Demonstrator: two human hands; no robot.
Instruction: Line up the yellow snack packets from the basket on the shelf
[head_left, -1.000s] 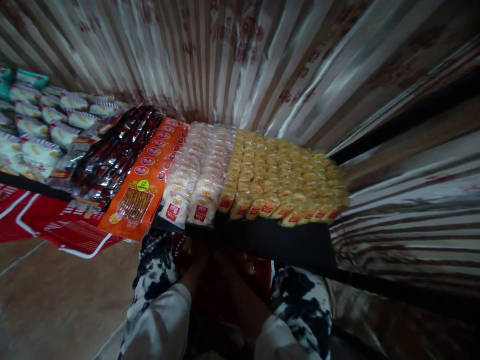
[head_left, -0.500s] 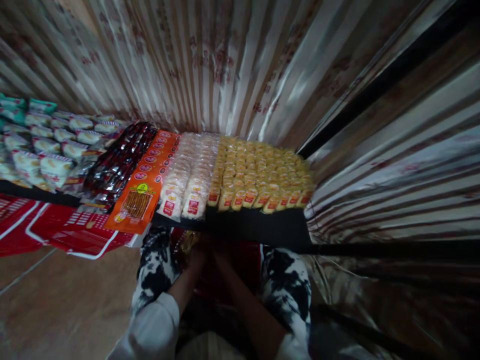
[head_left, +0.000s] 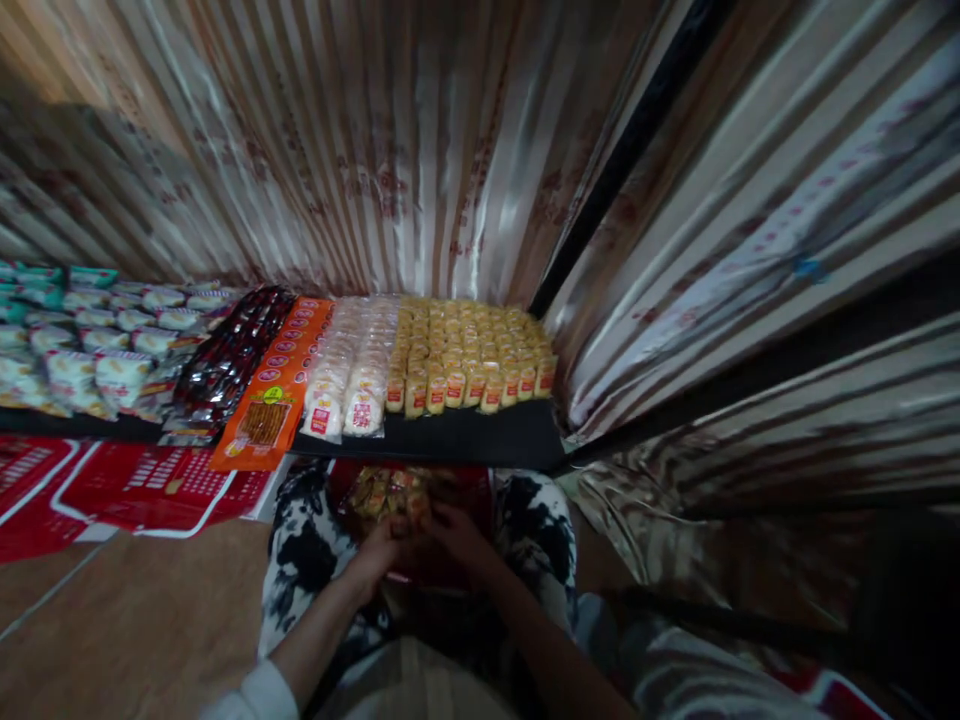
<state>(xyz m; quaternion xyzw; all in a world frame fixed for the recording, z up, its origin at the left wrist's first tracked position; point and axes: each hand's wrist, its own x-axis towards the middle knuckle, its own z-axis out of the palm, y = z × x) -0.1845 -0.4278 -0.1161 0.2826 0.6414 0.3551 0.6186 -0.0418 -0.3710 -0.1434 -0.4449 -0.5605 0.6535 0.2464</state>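
Between my knees is a red bag [head_left: 480,492] holding several yellow-wrapped snack packets [head_left: 369,492]. My left hand [head_left: 384,545] is closed at the near side of the bag, its fingers on a small snack packet [head_left: 417,503]. Opposite it, my right hand [head_left: 456,532] is bent inward and closed at the same packet; its fingertips are dark and partly hidden. Just beyond the hands, a black shelf [head_left: 465,435] carries neat rows of similar yellow packets [head_left: 472,355]. White-wrapped rice crackers [head_left: 341,390] stand left of these rows.
Further left on the shelf lie an orange snack pack [head_left: 262,425], dark shiny packets [head_left: 232,360] and white packets [head_left: 124,375]. Red shopping bags [head_left: 161,490] hang below. A pleated curtain [head_left: 375,150] backs the shelf, with a black post [head_left: 622,150] at the right.
My hands have drawn back from deeper in the red bag and now come together at a packet. The view has turned slightly right, showing more of the bag's yellow packets.
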